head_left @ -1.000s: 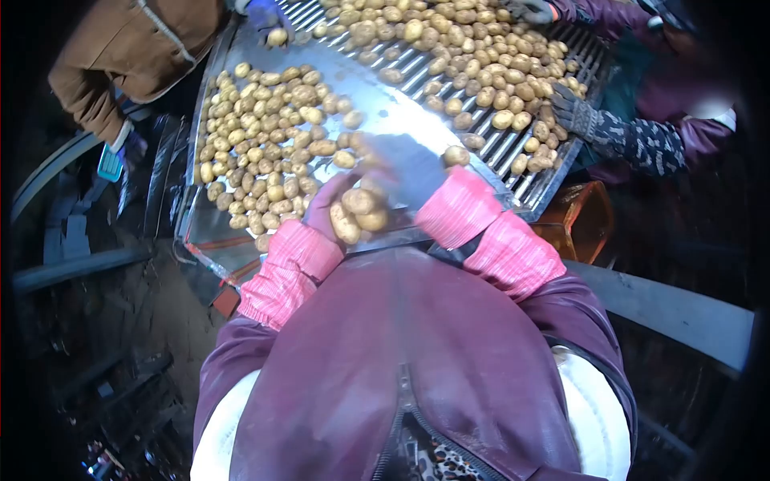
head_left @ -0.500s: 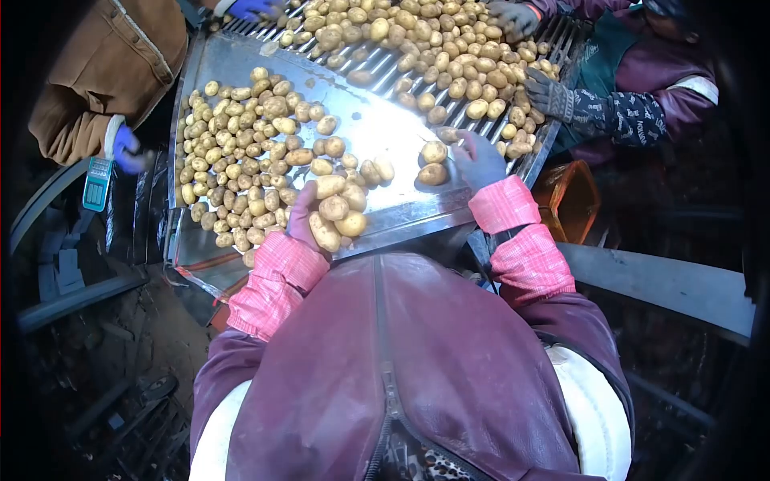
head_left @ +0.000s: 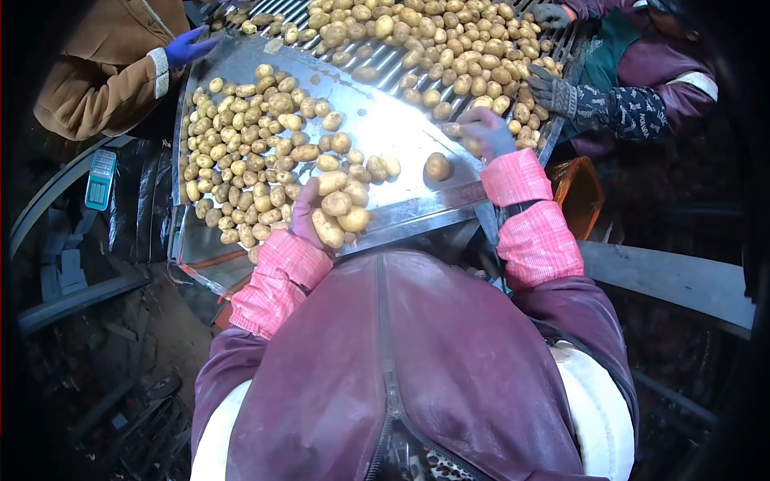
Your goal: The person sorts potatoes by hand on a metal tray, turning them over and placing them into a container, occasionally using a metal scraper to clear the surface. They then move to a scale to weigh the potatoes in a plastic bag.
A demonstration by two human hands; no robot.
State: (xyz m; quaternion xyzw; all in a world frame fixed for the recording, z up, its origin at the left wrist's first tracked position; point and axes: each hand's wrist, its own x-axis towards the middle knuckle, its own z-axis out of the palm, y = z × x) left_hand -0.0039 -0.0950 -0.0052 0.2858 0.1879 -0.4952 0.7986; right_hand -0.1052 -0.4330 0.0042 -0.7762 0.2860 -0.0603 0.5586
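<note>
My left hand (head_left: pixel 305 215), in a dusty pinkish glove, rests against the left side of a small heap of potatoes (head_left: pixel 337 203) at the near edge of the sloping metal tray (head_left: pixel 413 210). Its visible fingers are stretched along the heap rather than wrapped around one. My right hand (head_left: pixel 489 132), smeared by motion, is over the tray's right edge beside the roller bars. A pale potato (head_left: pixel 472 147) shows under its curled fingers. One loose potato (head_left: pixel 438 166) lies on the tray to the left of that hand.
Many potatoes (head_left: pixel 249 152) cover the tray's left half, and more (head_left: pixel 457 48) lie on the roller bars (head_left: pixel 385 68). A co-worker's blue glove (head_left: pixel 190 46) is at upper left; another's grey gloves (head_left: pixel 553 90) are at right. An orange crate (head_left: pixel 579 196) stands below right.
My right hand has moved up and right from the two loose potatoes; only one is still there. My left hand has stayed put. The left co-worker's blue glove has risen to the tray's corner.
</note>
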